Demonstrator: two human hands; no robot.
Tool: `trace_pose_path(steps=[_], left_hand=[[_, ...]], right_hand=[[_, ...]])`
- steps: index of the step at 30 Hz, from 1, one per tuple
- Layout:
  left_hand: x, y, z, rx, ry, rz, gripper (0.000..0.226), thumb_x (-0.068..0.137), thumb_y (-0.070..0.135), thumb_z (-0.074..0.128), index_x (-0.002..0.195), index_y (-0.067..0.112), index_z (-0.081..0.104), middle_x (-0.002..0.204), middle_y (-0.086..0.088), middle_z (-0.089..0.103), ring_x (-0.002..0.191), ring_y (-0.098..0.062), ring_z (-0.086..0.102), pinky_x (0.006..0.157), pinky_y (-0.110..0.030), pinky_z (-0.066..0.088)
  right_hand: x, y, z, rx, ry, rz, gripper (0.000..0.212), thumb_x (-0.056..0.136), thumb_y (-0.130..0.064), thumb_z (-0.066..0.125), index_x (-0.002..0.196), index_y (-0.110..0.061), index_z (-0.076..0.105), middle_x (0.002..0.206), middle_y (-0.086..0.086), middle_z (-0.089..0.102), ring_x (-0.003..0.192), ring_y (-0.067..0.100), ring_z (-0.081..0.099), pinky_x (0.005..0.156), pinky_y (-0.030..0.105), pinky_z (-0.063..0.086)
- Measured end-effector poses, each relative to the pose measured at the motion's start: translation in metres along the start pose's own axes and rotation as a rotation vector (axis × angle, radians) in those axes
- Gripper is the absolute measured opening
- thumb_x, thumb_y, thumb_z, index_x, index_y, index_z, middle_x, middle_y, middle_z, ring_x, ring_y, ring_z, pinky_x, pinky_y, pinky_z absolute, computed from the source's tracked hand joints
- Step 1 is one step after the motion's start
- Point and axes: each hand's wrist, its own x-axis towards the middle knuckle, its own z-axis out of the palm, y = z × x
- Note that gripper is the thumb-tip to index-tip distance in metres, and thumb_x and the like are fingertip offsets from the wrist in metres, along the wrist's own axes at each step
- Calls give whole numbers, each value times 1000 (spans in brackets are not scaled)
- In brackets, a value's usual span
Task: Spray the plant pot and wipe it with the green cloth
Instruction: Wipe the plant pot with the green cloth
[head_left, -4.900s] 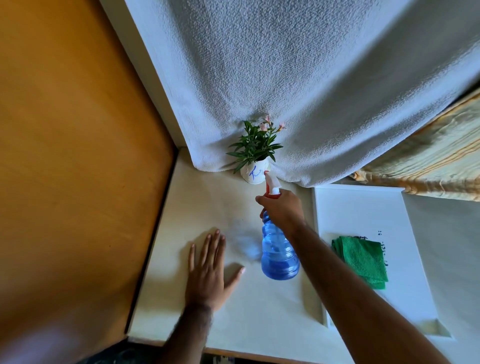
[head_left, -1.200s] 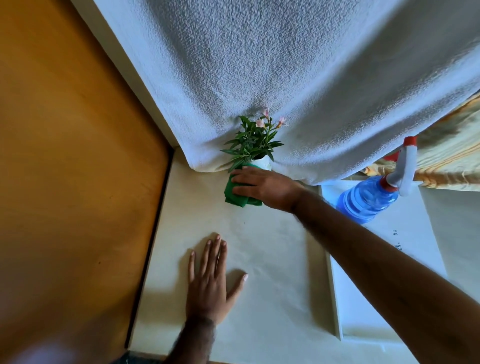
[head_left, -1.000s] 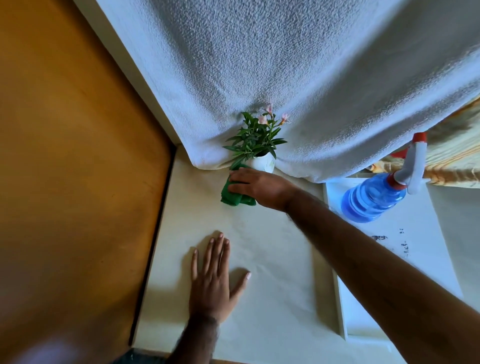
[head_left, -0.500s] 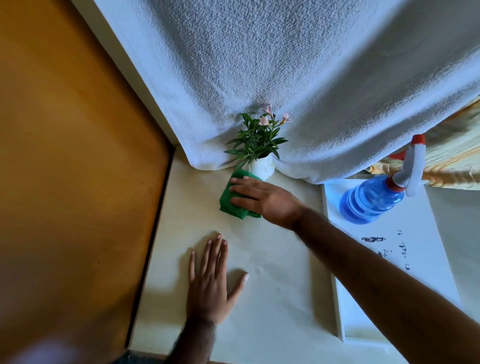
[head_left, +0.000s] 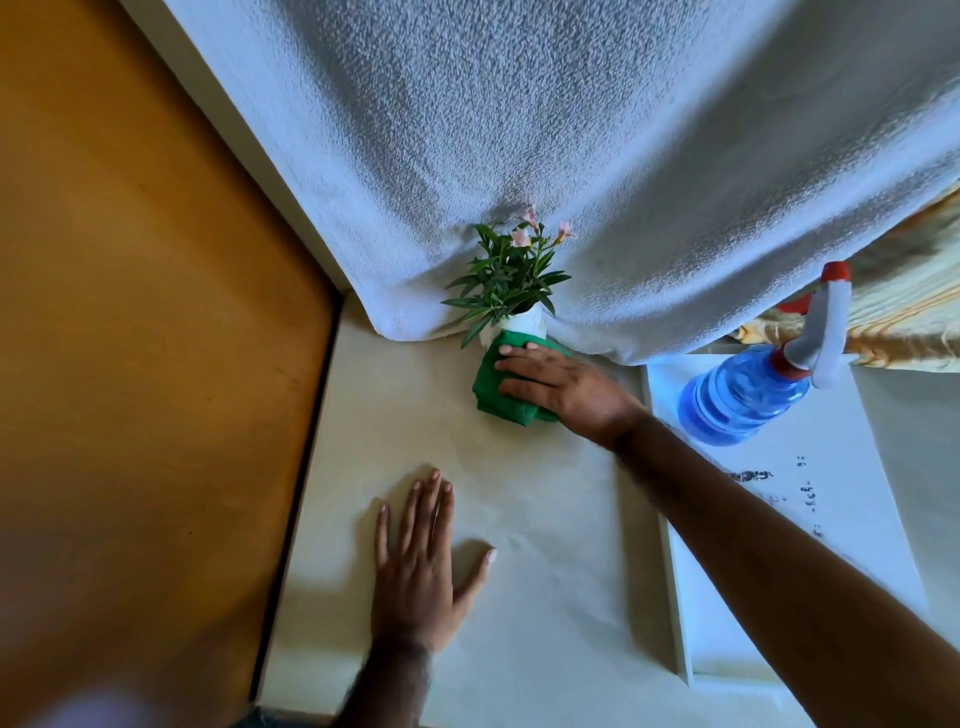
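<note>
A small white plant pot (head_left: 527, 323) with green leaves and pink flowers stands at the back of the cream table, against a hanging white towel. My right hand (head_left: 563, 387) presses the folded green cloth (head_left: 496, 387) against the pot's front, covering most of it. My left hand (head_left: 421, 564) lies flat on the table nearer to me, fingers spread, holding nothing. The blue spray bottle (head_left: 748, 392) with a white and red trigger head stands to the right on a white board.
The white towel (head_left: 571, 156) hangs behind the pot down to the table. An orange wooden panel (head_left: 145, 338) borders the table's left edge. The white board (head_left: 810, 519) at the right has a raised edge and dark smudges. Striped yellow fabric (head_left: 904, 322) lies behind the bottle.
My right hand with the green cloth has slid up onto the pot's front, covering more of it than half a second ago. My left hand and the bottle have stayed put.
</note>
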Motion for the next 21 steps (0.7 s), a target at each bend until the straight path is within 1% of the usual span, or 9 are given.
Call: trace_pose_path(steps=[2,5,8,10,13,18,21], left_hand=[[0,0,0,1,-6,8,93,95,71,48,164,13,29,174,-6,30,160,-23,31,122,-65,36],[0,-1,1,-5,-4,9,92,95,71,47,164,12,30,174,-6,30,160,-23,31,122,-65,36],[0,-1,0,-9,2,9,91,96,71,44,164,13,30,174,-6,30,159,-23,32,122,-65,36],[0,0,0,-16,10,10,90,97,71,43,164,13,30,174,-6,31,159,-23,32,122,-64,36],[0,0,-1,-18,-2,4,91,97,72,42,164,13,29,174,-6,30,159,-24,32,122,-64,35],[1,0,-1,-13,-35,-5,92,97,75,37,165,14,26,175,-6,28,160,-24,30,123,-64,35],[2,0,-2,-9,-45,-8,93,96,75,39,165,14,27,175,-6,28,160,-24,30,123,-64,35]], right_hand=[[-8,-6,7,40,-29,54,36,90,12,68,124,-1,71,140,23,61,131,44,55,111,56,43],[-16,-17,13,93,-41,138,35,89,13,68,123,2,71,139,27,60,130,48,54,112,53,37],[-18,-30,9,89,23,126,31,94,10,61,123,3,71,138,26,61,134,45,52,112,53,42],[-14,-32,2,70,110,116,30,99,7,54,124,1,71,139,24,62,137,42,50,115,53,40],[-3,-26,-9,55,211,145,31,97,8,60,126,1,69,141,23,60,141,39,46,118,53,35],[-7,-13,-1,27,163,161,33,94,10,66,125,0,69,141,22,60,142,37,45,118,52,36],[-11,-11,4,57,168,198,38,92,14,66,126,-2,69,142,20,60,143,34,45,117,53,37]])
